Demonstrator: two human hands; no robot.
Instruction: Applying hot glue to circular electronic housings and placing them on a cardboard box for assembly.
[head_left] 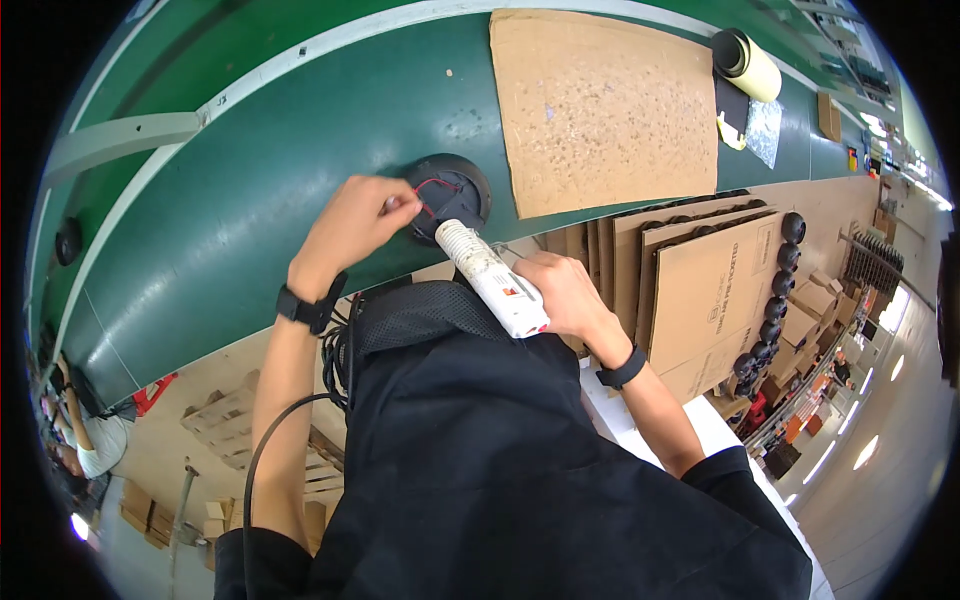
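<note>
1. The disc (472, 178), black and round, lies on the green bench (300, 180), near its front edge; it serves as the landmark below.
2. A thin red wire (437, 182) bends across the top of the disc.
3. The left hand (362, 222) is at the left side of the disc, thumb and forefinger closed together in a pinch on the wire, the other fingers curled in.
4. The right hand (563, 292) is below and right of the disc, its fingers wrapped round the white tool (492, 280), leaving no gap that shows.
5. The tool slants, its ribbed, stained end at the lower rim of the disc; whether they touch, I cannot tell.
6. Right of the disc lies a brown sheet (610, 115), and beyond that a pale yellow roll (757, 74).
7. Flattened cartons (710, 290) stand lower right of the disc, off the bench.
8. Well left of the disc, another person (100, 440) shows.
</note>
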